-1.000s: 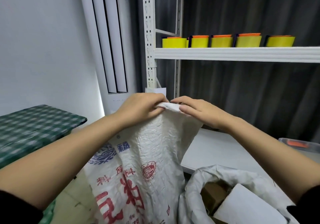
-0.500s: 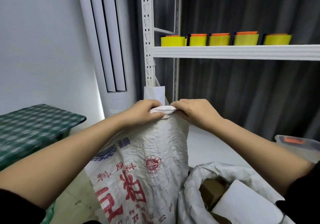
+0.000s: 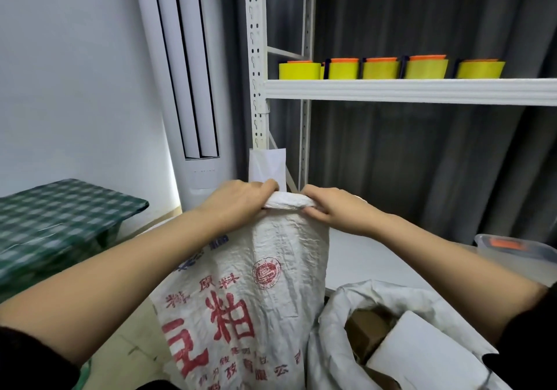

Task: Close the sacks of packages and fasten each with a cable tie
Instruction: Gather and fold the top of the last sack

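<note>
A white woven sack point(image 3: 241, 293) with red and blue print stands upright in front of me. Its top edge is rolled into a thick band. My left hand point(image 3: 238, 202) grips the left end of that roll, and my right hand point(image 3: 331, 208) grips the right end, fingers curled over it. To the lower right a second white sack point(image 3: 337, 338) lies open, showing a brown box point(image 3: 367, 332) and a white package point(image 3: 422, 350) inside. No cable tie is visible.
A white metal shelf point(image 3: 407, 91) carries several yellow containers point(image 3: 379, 68) with orange lids. A tall white air conditioner point(image 3: 187, 88) stands at the back left. A green checked tabletop point(image 3: 57, 217) is at left; a clear plastic box point(image 3: 512, 248) sits at right.
Both hands have drawn slightly closer and curled tighter over the sack's top, which now sits rolled into a neater band between them. The view has shifted a little downward.
</note>
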